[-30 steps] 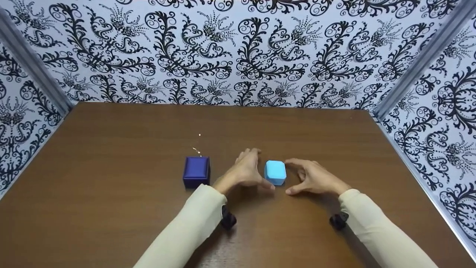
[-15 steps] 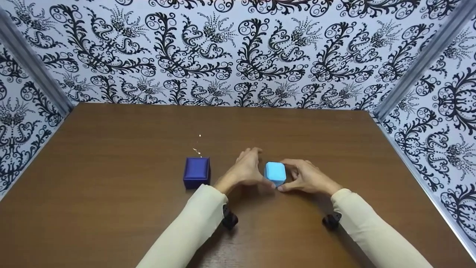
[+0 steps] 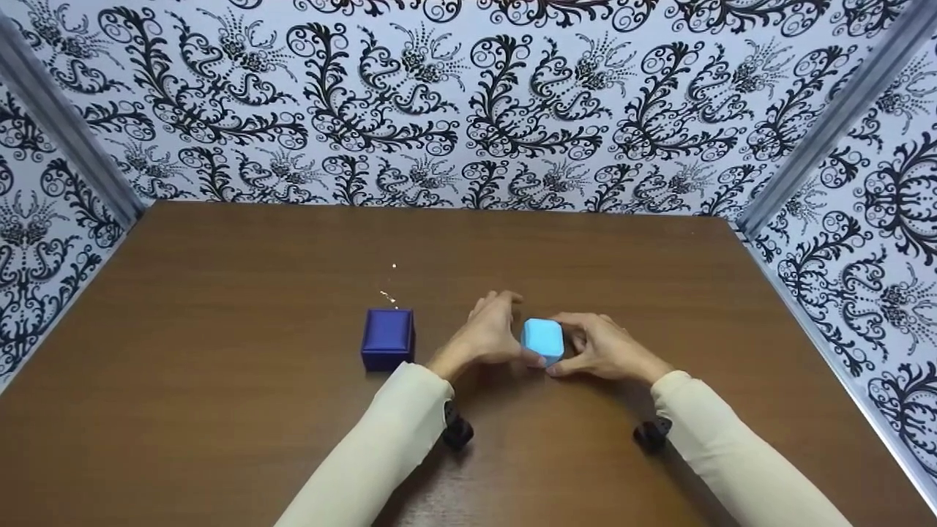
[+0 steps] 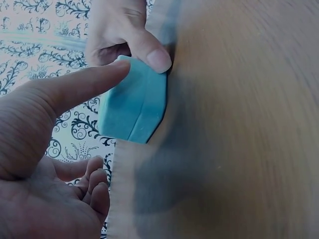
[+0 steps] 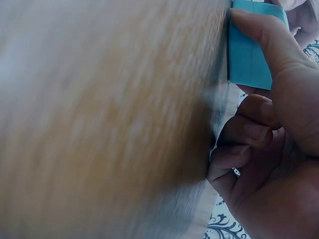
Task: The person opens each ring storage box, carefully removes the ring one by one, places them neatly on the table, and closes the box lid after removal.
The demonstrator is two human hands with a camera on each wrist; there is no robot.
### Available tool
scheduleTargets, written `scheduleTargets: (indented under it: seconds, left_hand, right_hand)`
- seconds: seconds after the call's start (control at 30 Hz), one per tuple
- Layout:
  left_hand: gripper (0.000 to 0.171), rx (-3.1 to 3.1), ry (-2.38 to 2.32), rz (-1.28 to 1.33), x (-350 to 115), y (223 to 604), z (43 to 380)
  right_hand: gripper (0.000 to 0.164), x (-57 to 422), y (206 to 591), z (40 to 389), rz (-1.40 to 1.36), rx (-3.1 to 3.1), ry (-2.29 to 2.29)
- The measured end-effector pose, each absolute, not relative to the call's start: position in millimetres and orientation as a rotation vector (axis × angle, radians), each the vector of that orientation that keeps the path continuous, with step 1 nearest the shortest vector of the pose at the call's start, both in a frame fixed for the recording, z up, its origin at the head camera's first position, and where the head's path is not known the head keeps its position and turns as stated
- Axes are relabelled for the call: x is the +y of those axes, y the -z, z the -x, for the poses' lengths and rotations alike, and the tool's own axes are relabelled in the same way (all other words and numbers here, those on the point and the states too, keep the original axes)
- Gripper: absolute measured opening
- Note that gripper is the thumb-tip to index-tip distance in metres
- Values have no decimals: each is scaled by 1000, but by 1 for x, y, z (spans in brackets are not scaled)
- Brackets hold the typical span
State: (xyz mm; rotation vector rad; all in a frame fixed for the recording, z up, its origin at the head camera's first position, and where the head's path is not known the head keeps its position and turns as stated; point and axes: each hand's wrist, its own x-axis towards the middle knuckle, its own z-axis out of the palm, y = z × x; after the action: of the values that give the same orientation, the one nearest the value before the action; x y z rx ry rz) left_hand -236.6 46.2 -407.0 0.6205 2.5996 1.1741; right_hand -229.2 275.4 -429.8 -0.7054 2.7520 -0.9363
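Observation:
A small light blue ring box (image 3: 543, 337) with bevelled edges sits on the brown table between the two hands. My right hand (image 3: 606, 348) pinches it low down, thumb on its near face and the index finger round behind. In the left wrist view a seam runs across the box (image 4: 132, 107). My left hand (image 3: 492, 333) is on the box's left, its thumb touching the near face close to the upper edge. The other left fingers reach past the far left side, apart from the box. A dark blue box (image 3: 388, 337), closed, stands further left, near the left wrist.
The wooden table (image 3: 219, 293) spreads around both boxes. Patterned black-and-white walls (image 3: 439, 95) rise at the back and sides. Small bright specks (image 3: 388, 296) show on the tabletop behind the dark blue box. Black wrist cameras (image 3: 458, 432) hang under both sleeves.
My right hand has come in leftward and taken hold of the light blue ring box. My left thumb has shifted slightly up onto the box's near face. The dark blue box has not moved.

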Motion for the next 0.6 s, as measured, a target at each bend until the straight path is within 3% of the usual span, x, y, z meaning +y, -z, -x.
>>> scheduleTargets:
  seconds: [0.27, 0.6]
  left_hand:
    - [63, 2566, -1208, -710, 50, 413, 239]
    - [61, 2583, -1197, -750, 43, 419, 235]
  right_hand:
    - [57, 276, 430, 229, 727, 2729, 963]
    - [61, 276, 430, 229, 707, 2726, 968]
